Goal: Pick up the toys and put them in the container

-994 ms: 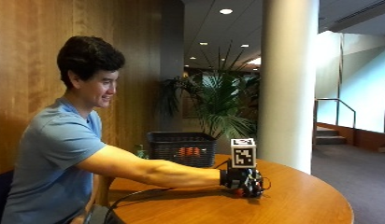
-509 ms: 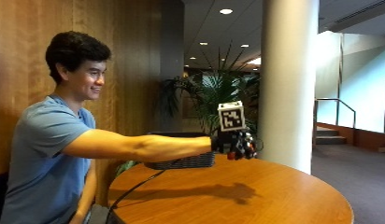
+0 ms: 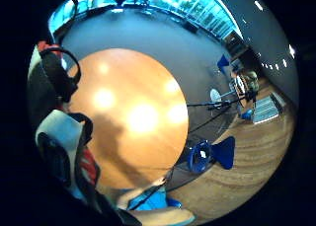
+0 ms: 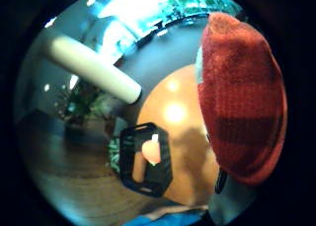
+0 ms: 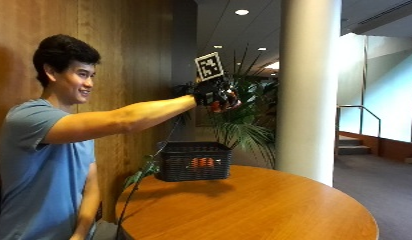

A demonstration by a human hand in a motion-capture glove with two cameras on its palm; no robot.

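You are reaching your arm out at shoulder height; your gloved right hand (image 5: 216,94) is curling its fingers around a red knitted toy (image 4: 242,97), holding it high in the air; below the hand and slightly nearer you, the black basket (image 5: 194,161) is sitting on the round wooden table (image 5: 272,210), with orange toys (image 5: 201,162) lying inside it.

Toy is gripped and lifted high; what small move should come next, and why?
Probably lower the hand toward the black basket. It grips a red toy well above the table, and the basket with orange toys inside sits below, nearer the person.
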